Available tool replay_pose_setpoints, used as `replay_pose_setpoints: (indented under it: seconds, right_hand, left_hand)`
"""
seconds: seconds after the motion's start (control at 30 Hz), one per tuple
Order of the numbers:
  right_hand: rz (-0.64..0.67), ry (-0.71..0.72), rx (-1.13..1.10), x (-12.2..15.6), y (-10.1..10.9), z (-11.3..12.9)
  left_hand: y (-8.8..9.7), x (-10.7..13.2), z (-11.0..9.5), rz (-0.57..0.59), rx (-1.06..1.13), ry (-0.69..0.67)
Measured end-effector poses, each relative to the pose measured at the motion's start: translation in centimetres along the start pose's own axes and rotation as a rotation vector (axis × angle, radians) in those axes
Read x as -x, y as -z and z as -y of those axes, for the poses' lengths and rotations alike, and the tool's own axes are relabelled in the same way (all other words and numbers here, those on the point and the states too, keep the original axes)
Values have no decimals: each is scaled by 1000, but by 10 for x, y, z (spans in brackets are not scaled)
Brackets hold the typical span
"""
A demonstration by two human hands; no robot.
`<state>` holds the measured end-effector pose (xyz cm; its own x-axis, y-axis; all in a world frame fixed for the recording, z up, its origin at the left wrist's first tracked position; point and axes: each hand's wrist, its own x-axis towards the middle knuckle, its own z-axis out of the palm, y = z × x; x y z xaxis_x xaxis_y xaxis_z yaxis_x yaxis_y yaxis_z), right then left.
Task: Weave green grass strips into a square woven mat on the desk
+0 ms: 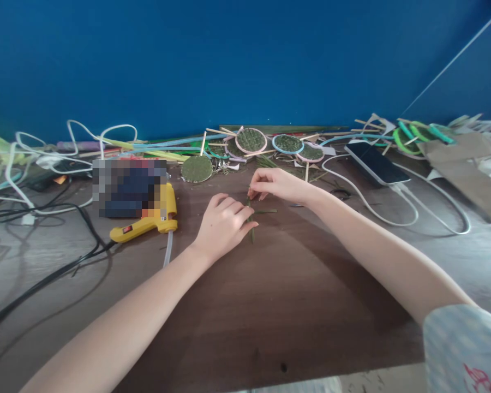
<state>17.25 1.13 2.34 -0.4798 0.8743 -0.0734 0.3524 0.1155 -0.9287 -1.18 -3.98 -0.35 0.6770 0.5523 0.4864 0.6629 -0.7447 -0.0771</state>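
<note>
Narrow green leaf strips (267,211) lie crossed on the dark table in front of me. My left hand (226,225) bends over the crossing from the left, its fingers and thumb closed on the strips and partly covering them. From the far side, my right hand (281,185) pinches the upper end of a strip between thumb and fingertips. The strip's lower end sticks out below my left thumb.
A yellow glue gun (139,228) lies at left beside a blurred-out dark object (129,191). Round green pieces with coloured rims (250,141) and sticks lie along the blue wall (245,60). A phone (376,164) with white cables lies at right, near brown cardboard (470,169).
</note>
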Motion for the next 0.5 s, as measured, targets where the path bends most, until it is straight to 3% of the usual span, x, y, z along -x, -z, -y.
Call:
replay_pose_setpoints:
  seconds: [0.2,0.5]
  right_hand:
    - [-61,-113,-207,0,-6,-3]
    - [30,-177,-165,0,-1,-3]
  left_hand:
    - [0,0,1,-1,-4,-1]
    - [-2,0,1,-9,-14,-4]
